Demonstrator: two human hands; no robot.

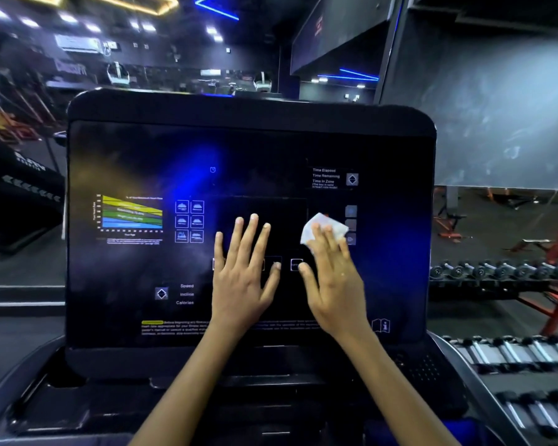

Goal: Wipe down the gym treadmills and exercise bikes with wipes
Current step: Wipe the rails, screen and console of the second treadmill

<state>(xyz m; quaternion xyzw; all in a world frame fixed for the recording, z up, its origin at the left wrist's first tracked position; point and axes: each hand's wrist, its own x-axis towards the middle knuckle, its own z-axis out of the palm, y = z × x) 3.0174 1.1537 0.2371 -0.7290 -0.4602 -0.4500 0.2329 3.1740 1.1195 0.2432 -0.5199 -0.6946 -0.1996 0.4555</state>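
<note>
On dark console point(126, 149): crumpled white wipe point(322, 228).

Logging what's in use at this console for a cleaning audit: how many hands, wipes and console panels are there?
Hands: 2, left hand flat on the panel, right hand pressing the wipe
Wipes: 1, white wipe
Console panels: 1, treadmill console
Total: 4

Person's body, head view: two bare forearms enter from the bottom edge, no sleeves in view on either. Left hand point(244, 272) and right hand point(331, 278) both ungloved. No rings, watch or wristband showing on fingers or wrists. Fingernails short, unpainted as far as can be told. Small pale specks on the back of the right hand; cannot tell whether droplets or glare.
</note>
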